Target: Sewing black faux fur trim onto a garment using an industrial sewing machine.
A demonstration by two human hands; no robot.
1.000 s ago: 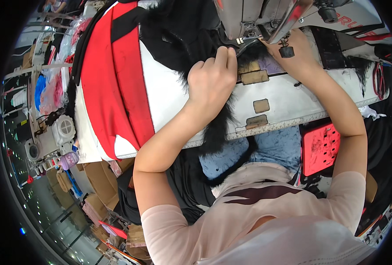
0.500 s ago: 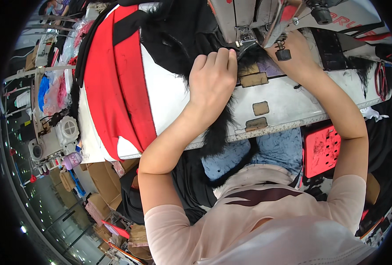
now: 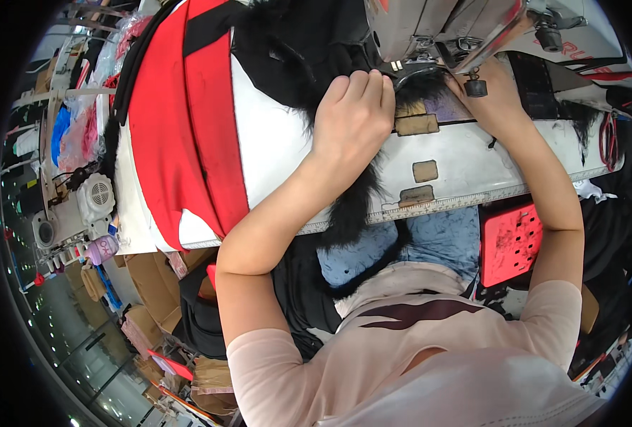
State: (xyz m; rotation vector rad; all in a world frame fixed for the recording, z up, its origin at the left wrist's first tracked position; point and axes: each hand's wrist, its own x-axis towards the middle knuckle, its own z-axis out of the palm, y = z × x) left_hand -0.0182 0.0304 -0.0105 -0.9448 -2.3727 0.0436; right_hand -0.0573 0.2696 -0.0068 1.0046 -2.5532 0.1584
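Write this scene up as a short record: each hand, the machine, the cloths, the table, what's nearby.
left hand: on the black furry cloth, fingers bent, grip underneath hidden
right hand: beside the sewing machine, fingertips hidden, grip unclear
machine: at the top edge, right of centre
red cloth: on the table, left of the left hand
table: white, ruler strip along the near edge
nearby: red plastic piece with holes, purple container

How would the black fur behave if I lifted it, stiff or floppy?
It's probably floppy: the black fur droops over the edge of the table. It might shed, since its edges look wispy. Pulling it could meet some resistance, as part lies under the left hand beside the machine.
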